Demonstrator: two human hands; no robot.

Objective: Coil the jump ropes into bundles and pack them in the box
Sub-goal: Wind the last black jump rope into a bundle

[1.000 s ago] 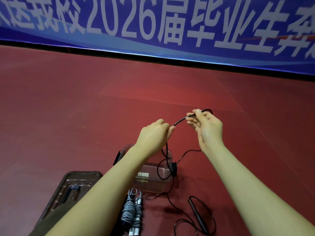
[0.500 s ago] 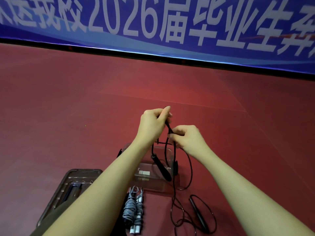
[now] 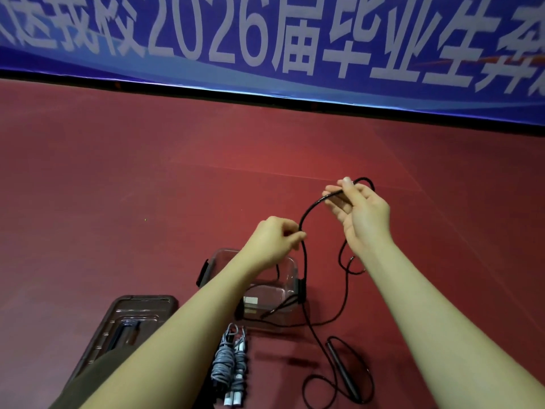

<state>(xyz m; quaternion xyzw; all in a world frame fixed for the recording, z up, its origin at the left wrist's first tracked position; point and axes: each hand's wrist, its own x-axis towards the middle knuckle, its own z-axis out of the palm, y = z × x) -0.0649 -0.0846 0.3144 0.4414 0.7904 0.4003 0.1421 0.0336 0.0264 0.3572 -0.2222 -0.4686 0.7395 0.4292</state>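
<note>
A person's two bare hands work a thin black jump rope (image 3: 305, 261) above a dark red floor (image 3: 118, 202), drawing out a length between them, apparently to form the next loop of a bundle. The right hand (image 3: 364, 219), raised with its palm toward the camera, pinches the cord between thumb and curled fingers (image 3: 333, 191), and a small bend of rope shows just beyond its fingertips. The left hand (image 3: 274, 243), lower and to the left of it, closes its fingers narrowly on the same cord, which arcs up from there to the right hand. Below both hands the rest of the rope trails down slack to the floor, where one slim black handle (image 3: 342, 370) lies among loose curls, so most of the coiling looks still to be done. Directly beneath the left hand sits the clear plastic box with black latches (image 3: 292, 293), open and waiting; whether the strands seen through its wall lie inside it cannot be told. Nearer the person, a grey jump rope already wound into a bundle (image 3: 228, 361) lies on the floor beside the box's dark-tinted plastic lid (image 3: 126, 320). A blue banner with white lettering (image 3: 265, 39) runs along the far edge.
</note>
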